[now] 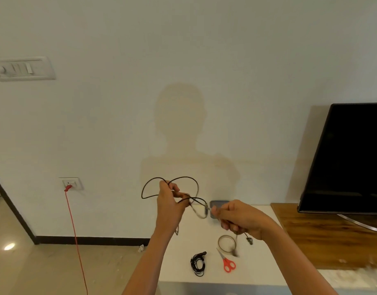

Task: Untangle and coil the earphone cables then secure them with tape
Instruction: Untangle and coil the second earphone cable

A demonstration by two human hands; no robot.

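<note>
Above the scissors (pixel 227 262), the left hand (pixel 170 206) grips loose loops of cable (pixel 183 177), the right hand (pixel 240 220) pinches its end; a hard pull could cinch a knot or spill loops.

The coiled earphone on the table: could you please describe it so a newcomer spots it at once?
From the black TV screen on the right, look down-left to the white tabletop. Near its front edge lies the coiled earphone, a small black bundle just left of the red-handled scissors.
</note>
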